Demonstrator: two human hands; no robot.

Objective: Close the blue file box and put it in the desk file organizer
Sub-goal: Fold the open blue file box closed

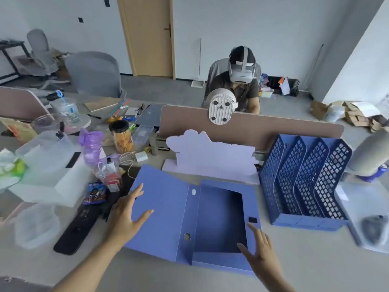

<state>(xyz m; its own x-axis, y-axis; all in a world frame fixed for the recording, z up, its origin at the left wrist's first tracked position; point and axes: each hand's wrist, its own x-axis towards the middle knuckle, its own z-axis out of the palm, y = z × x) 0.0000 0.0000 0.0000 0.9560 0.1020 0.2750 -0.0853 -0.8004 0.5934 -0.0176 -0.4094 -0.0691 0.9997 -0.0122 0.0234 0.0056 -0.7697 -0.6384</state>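
The blue file box [219, 220] lies open on the desk [315, 268] in the lower middle of the frame, its tray facing up and its lid [160, 207] folded out flat to the left. My left hand [124, 218] is at the lid's outer left edge, fingers [137, 191] spread and empty, the thumb resting over the cover; whether my palm presses down I cannot tell. My right hand [263, 251] sits at the lower right corner of the tray, fingers spread too, gripping nothing, just below the small black fastener patch [252, 220].

I judge this as the very start of the closing step: nothing is folded yet. Next I need to slip my left fingers under the lid's edge, swing it over on its spine toward the right, and steady the tray with my right hand so it does not slide. The flap should then meet the black patch.

The file organizer [305, 182] stands just beside the box to the right, its slanted slots empty. Clutter crowds the left, so the lid's swing should stay tight.
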